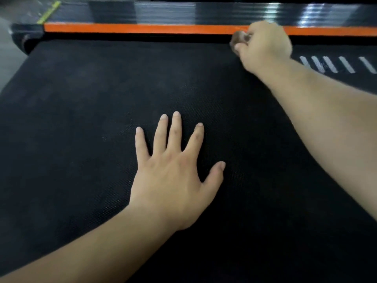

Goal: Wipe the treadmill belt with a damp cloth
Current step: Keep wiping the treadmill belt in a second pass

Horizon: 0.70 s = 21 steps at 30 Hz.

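Hands two: left hand point(173, 180) flat on treadmill belt point(81, 119), fingers splayed, empty; right hand point(265, 43) curled round one brownish cloth point(239, 38) beside orange strip point(142, 28).

Dim, soft picture; glare streaks the glossy side rail point(224, 14), with blurred, wide-angle-bent edges.

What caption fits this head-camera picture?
Left hand flat on treadmill belt; right hand grips brown cloth near orange strip.

support: black textured treadmill belt point(81, 119) | mid-belt: left hand point(173, 176) flat, fingers spread | far edge: right hand point(263, 43) gripping a small brownish cloth point(239, 38), beside orange strip point(132, 28) | right: white stripes point(336, 64) printed on belt
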Tool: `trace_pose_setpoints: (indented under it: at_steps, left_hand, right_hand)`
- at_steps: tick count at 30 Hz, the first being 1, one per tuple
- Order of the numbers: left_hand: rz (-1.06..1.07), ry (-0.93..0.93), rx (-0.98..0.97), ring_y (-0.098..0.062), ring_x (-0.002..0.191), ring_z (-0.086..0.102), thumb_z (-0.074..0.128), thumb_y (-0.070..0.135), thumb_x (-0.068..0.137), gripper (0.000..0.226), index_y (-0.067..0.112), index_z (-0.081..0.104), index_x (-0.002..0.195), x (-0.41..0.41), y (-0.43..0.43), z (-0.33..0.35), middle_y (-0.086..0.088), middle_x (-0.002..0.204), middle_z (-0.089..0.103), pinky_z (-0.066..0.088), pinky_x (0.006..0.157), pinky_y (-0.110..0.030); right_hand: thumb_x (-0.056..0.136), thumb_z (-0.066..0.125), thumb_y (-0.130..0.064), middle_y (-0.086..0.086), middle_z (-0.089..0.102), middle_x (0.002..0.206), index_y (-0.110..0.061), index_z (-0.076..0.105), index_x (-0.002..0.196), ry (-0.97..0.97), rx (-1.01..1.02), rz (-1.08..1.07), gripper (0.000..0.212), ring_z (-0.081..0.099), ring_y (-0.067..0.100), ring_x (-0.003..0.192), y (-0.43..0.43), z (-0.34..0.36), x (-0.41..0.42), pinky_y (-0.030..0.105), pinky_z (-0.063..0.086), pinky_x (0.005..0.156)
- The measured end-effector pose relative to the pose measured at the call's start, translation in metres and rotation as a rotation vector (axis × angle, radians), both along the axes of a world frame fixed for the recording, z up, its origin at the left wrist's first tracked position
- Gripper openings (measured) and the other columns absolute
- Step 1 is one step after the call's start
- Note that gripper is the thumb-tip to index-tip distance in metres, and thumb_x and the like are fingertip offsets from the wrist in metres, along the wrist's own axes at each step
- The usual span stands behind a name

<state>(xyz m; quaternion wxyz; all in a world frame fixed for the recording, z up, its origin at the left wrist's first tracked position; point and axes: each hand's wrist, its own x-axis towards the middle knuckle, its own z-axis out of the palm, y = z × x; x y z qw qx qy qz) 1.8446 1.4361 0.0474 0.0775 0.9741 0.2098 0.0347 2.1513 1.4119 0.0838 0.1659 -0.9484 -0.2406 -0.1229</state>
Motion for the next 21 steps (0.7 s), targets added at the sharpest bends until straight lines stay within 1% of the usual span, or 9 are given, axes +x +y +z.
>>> trace_pose_setpoints:
  at_steps: [1, 3, 5, 9, 11, 14, 18, 19, 21]
  left_hand:
    - [-0.006, -0.001, 0.003, -0.028, 0.157, -0.004, 0.017, 0.076, 0.093, 0.081, 0.031, 0.020, 0.161, 0.000, 0.000, 0.000, -0.012, 0.170, 0.008, 0.000, 0.123, -0.062]
    - [-0.015, -0.004, 0.001, -0.028, 0.158, -0.004, 0.018, 0.074, 0.094, 0.080, 0.029, 0.022, 0.161, -0.001, 0.000, 0.000, -0.013, 0.170, 0.009, 0.000, 0.124, -0.059]
    - [-0.023, -0.009, -0.002, -0.027, 0.158, -0.006, 0.018, 0.072, 0.095, 0.080, 0.029, 0.021, 0.162, 0.001, 0.000, 0.000, -0.013, 0.170, 0.007, -0.001, 0.125, -0.057]
    - [-0.029, -0.008, 0.001, -0.026, 0.157, -0.011, 0.015, 0.074, 0.094, 0.081, 0.031, 0.015, 0.162, 0.002, 0.000, -0.001, -0.012, 0.171, 0.002, -0.003, 0.125, -0.055]
    - [-0.021, -0.006, 0.002, -0.026, 0.157, -0.009, 0.015, 0.074, 0.094, 0.081, 0.031, 0.017, 0.162, 0.001, 0.000, 0.000, -0.012, 0.170, 0.004, -0.002, 0.125, -0.056]
    - [-0.011, 0.004, 0.001, -0.027, 0.157, -0.008, 0.014, 0.074, 0.093, 0.081, 0.031, 0.017, 0.162, 0.001, -0.001, 0.000, -0.012, 0.170, 0.005, -0.002, 0.125, -0.056]
    - [-0.009, 0.033, 0.010, -0.026, 0.157, -0.012, 0.010, 0.075, 0.092, 0.082, 0.032, 0.012, 0.162, 0.001, -0.001, 0.001, -0.011, 0.171, 0.000, -0.004, 0.125, -0.055]
    - [-0.006, 0.039, 0.013, -0.026, 0.157, -0.012, 0.009, 0.075, 0.091, 0.083, 0.033, 0.010, 0.162, 0.001, -0.001, 0.002, -0.010, 0.171, -0.002, -0.004, 0.125, -0.055]
    - [-0.004, 0.054, 0.013, -0.025, 0.156, -0.014, 0.008, 0.075, 0.091, 0.082, 0.033, 0.008, 0.162, 0.001, -0.002, 0.003, -0.010, 0.171, -0.003, -0.005, 0.125, -0.054]
  right_hand:
    - [0.091, 0.060, -0.044, 0.010, 0.064, 0.111, -0.021, 0.064, 0.106, -0.043, -0.015, -0.019, 0.028, 0.061, 0.031, 0.101, -0.008, -0.002, -0.001, 0.037, 0.047, 0.077]
    - [0.093, 0.060, -0.043, 0.012, 0.059, 0.108, -0.018, 0.064, 0.108, -0.123, -0.041, 0.152, 0.030, 0.057, 0.030, 0.096, -0.015, -0.012, -0.025, 0.041, 0.050, 0.077]
    - [0.092, 0.062, -0.045, 0.008, 0.055, 0.098, -0.018, 0.064, 0.104, -0.090, -0.038, 0.287, 0.029, 0.053, 0.026, 0.087, -0.028, -0.017, -0.039, 0.039, 0.047, 0.072]
    - [0.090, 0.062, -0.043, 0.006, 0.062, 0.095, -0.021, 0.065, 0.096, 0.030, 0.076, -0.038, 0.023, 0.060, 0.031, 0.093, -0.052, 0.000, -0.004, 0.036, 0.044, 0.073]
    - [0.091, 0.063, -0.042, 0.009, 0.059, 0.102, -0.020, 0.066, 0.102, -0.044, 0.058, 0.050, 0.024, 0.058, 0.031, 0.095, -0.052, -0.011, -0.024, 0.039, 0.046, 0.074]
    - [0.091, 0.063, -0.043, 0.007, 0.052, 0.098, -0.020, 0.064, 0.101, -0.045, -0.008, 0.300, 0.025, 0.050, 0.025, 0.087, -0.064, -0.020, -0.064, 0.038, 0.043, 0.069]
    - [0.093, 0.059, -0.044, 0.013, 0.056, 0.111, -0.019, 0.065, 0.106, 0.005, 0.029, -0.011, 0.029, 0.057, 0.035, 0.103, -0.086, -0.004, -0.042, 0.041, 0.046, 0.074]
    - [0.093, 0.059, -0.043, 0.013, 0.056, 0.110, -0.018, 0.065, 0.108, -0.024, -0.001, 0.009, 0.029, 0.057, 0.035, 0.102, -0.087, -0.007, -0.054, 0.043, 0.048, 0.076]
    - [0.092, 0.062, -0.042, 0.009, 0.054, 0.100, -0.019, 0.064, 0.103, -0.057, -0.026, 0.241, 0.026, 0.056, 0.029, 0.090, -0.092, -0.014, -0.099, 0.041, 0.049, 0.071]
